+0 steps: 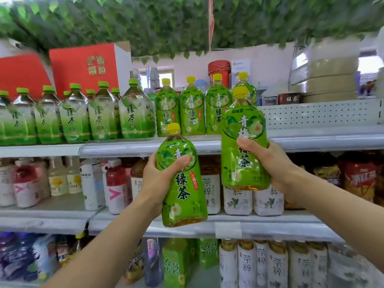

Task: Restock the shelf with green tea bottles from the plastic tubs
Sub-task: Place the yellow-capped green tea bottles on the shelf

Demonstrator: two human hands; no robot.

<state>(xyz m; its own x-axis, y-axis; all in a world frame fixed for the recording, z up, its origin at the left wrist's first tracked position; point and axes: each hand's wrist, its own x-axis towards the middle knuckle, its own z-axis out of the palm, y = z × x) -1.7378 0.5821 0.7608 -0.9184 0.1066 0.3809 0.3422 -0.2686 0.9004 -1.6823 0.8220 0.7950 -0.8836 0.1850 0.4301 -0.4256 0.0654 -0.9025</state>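
Note:
My left hand (159, 177) grips a yellow-capped green tea bottle (185, 196) around its middle, held upright in front of the second shelf. My right hand (268, 161) grips a second, matching bottle (244, 125), raised higher so that its cap is level with the top shelf's bottles. On the top shelf (324, 140) a row of the same yellow-capped bottles (192, 109) stands just behind and left of the raised bottle. To the right of that row the shelf is bare. No plastic tub is in view.
Green-capped tea bottles (74, 117) fill the top shelf's left part, with red boxes (85, 67) behind. The lower shelves hold mixed drinks and white-labelled bottles (268, 200). Leafy decoration hangs overhead. Stacked round tins (326, 75) sit at the upper right.

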